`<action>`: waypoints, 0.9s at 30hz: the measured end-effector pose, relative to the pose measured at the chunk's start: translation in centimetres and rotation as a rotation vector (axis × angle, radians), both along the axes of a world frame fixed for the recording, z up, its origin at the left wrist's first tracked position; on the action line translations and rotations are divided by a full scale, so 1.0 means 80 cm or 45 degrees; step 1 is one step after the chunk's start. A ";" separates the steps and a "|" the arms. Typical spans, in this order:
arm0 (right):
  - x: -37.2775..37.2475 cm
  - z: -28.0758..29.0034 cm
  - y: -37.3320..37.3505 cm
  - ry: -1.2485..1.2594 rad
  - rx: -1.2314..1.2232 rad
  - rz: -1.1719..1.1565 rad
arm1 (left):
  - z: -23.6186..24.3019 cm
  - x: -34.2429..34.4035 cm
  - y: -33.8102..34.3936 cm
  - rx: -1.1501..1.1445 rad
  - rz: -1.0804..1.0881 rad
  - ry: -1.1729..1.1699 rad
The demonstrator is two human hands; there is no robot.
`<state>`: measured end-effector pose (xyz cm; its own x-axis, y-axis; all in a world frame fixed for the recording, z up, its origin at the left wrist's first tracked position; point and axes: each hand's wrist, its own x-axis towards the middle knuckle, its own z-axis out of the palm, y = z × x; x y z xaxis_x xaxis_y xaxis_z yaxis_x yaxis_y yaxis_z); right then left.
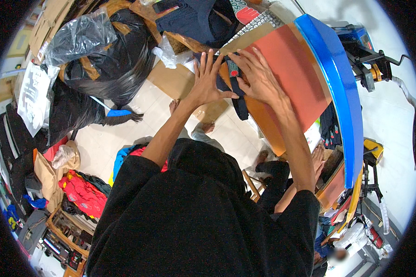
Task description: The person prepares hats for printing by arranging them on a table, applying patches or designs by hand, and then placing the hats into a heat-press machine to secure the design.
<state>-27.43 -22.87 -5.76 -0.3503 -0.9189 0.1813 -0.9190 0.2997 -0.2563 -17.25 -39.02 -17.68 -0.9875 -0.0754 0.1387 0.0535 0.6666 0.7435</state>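
Observation:
My left hand (pixel 208 84) is open, its fingers and thumb spread beside the near-left edge of the orange-red work surface (pixel 293 74). My right hand (pixel 260 79) is open too, fingers stretched forward over that surface. Between the two hands lies a narrow black fabric piece (pixel 238 99) with a grey and red patch, its near end reaching past the surface's edge. The right thumb and fingertips are close beside it; whether they touch it I cannot tell. A heap of dark navy fabric (pixel 189 23) lies beyond my hands.
A long blue panel (pixel 333 69) borders the surface on the right. Another person's hand (pixel 317 159) rests near several black fabric pieces (pixel 329 129). Black plastic bags (pixel 120 60) and a blue-headed broom (pixel 119 112) stand left. Red clothing (pixel 83 191) lies lower left.

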 end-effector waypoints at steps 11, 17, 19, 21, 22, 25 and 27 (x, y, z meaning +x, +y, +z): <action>0.000 0.002 0.002 -0.075 -0.007 -0.022 | -0.001 -0.001 0.000 0.000 -0.002 -0.028; -0.001 -0.003 0.002 -0.056 -0.002 -0.007 | -0.002 -0.001 0.000 0.000 -0.003 -0.015; -0.002 -0.004 0.002 -0.057 0.003 -0.005 | -0.003 -0.001 0.000 0.003 -0.005 -0.020; -0.002 -0.006 0.003 -0.056 0.012 -0.010 | -0.004 -0.002 0.000 0.007 -0.007 -0.026; -0.002 -0.006 0.003 -0.064 0.013 -0.015 | -0.005 -0.002 0.000 0.009 -0.007 -0.028; 0.000 -0.005 0.003 -0.076 0.018 -0.024 | -0.006 -0.002 0.000 0.013 -0.008 -0.031; 0.000 -0.006 0.003 -0.071 0.023 -0.023 | -0.005 -0.002 0.000 0.012 -0.010 -0.030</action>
<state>-27.45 -22.61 -6.22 -0.3760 -0.9153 0.1445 -0.8978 0.3213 -0.3011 -17.43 -39.01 -18.07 -0.9910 -0.0691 0.1145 0.0408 0.6592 0.7509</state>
